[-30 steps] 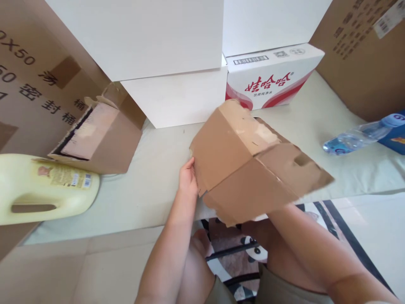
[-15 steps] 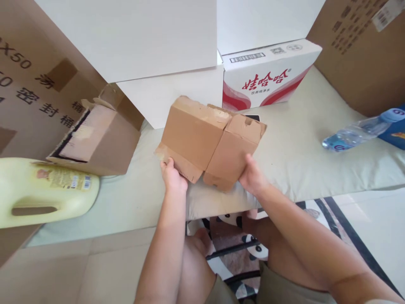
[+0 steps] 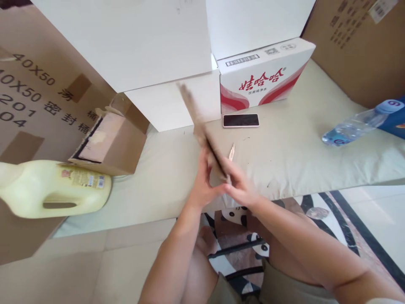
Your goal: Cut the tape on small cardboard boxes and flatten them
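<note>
A torn piece of brown cardboard [image 3: 198, 122] is folded flat and seen edge-on, blurred by motion, slanting up and to the left over a pale mat [image 3: 284, 156]. My left hand [image 3: 204, 181] presses on it from the left and my right hand [image 3: 238, 188] from the right, both closed on its lower end. A small strip of cardboard [image 3: 232, 152] sticks out just right of the fold. A phone [image 3: 241, 120] lies face up on the mat behind the hands.
A torn small carton [image 3: 110, 141] and a yellow jug [image 3: 53, 190] lie at the left. White boxes [image 3: 133, 46] and a red-and-white carton [image 3: 262, 74] stand behind. A water bottle [image 3: 357, 128] lies at the right by a large brown box [image 3: 357, 46].
The cardboard was spread open and held by both hands at its lower edges. Now it is pressed flat between them, and the phone behind it has come into view.
</note>
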{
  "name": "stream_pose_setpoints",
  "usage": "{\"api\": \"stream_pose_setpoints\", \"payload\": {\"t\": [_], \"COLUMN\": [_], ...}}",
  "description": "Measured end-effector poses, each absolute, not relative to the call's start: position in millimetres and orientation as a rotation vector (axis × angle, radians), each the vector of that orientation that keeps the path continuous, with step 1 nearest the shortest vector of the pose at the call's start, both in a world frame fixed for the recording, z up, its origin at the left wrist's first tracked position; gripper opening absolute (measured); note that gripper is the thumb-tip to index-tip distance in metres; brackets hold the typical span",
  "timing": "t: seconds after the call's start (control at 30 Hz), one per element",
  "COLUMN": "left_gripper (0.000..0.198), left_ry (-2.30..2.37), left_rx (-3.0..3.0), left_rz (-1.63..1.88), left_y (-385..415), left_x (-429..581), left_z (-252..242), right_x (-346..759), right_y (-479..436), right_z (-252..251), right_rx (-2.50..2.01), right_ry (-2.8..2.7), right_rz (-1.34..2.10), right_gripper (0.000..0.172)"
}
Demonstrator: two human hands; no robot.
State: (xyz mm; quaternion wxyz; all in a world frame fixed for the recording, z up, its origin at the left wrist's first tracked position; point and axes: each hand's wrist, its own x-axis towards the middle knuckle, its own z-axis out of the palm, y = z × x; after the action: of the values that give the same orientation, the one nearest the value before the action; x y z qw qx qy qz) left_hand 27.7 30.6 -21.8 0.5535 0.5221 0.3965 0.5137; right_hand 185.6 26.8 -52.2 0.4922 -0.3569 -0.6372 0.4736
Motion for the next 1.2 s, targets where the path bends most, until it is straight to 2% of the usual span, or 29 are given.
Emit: {"api": "stream_pose_setpoints", "payload": {"t": [0.13, 0.27, 0.33, 0.4, 0.47, 0.57, 0.7, 0.83, 0.9, 1.0, 1.1, 1.2], "left_gripper": [0.080, 0.047, 0.038, 0.038, 0.048, 0.055, 0.047, 0.033, 0.041, 0.065, 0.076, 0.114], "left_ry": [1.080, 1.346, 1.449, 1.547, 1.646, 1.712, 1.613, 1.767, 1.878, 2.037, 1.867, 1.542], "left_rx": [1.107, 0.952, 0.877, 0.771, 0.650, 0.752, 0.867, 0.795, 0.837, 1.183, 1.614, 1.903], "left_rz": [1.299, 1.491, 1.688, 1.849, 1.905, 1.862, 1.560, 1.303, 1.305, 1.228, 0.860, 0.166], "left_y": [14, 16, 22, 28, 30, 26, 18, 25, 32, 34, 17, -10], "left_x": [28, 18, 9, -6, -27, -67, -108, -122, -119, -105, -72, -28], "left_z": [-22, -25, -21, -13, -3, 7, 5, -12, -21, -29, -27, -26], "right_x": [180, 175, 174, 176, 180, 189, 201, 221, 233, 247, 252, 251], "right_y": [23, 24, 26, 31, 39, 51, 58, 59, 58, 58, 57, 56], "right_z": [-55, -59, -59, -58, -59, -61, -60, -53, -50, -50, -52, -53], "right_rx": [-0.701, -0.753, -0.820, -0.943, -1.138, -1.481, -1.762, -1.972, -2.055, -2.115, -2.094, -2.051], "right_ry": [-1.902, -2.112, -2.121, -2.071, -2.018, -2.038, -2.124, -2.078, -2.044, -2.015, -1.993, -1.951], "right_rz": [1.077, 1.052, 0.987, 0.878, 0.763, 0.670, 0.625, 0.664, 0.681, 0.664, 0.658, 0.678], "right_gripper": [0.073, 0.067, 0.060, 0.053, 0.047, 0.043, 0.036, 0.024, 0.027, 0.034, 0.040, 0.041]}}
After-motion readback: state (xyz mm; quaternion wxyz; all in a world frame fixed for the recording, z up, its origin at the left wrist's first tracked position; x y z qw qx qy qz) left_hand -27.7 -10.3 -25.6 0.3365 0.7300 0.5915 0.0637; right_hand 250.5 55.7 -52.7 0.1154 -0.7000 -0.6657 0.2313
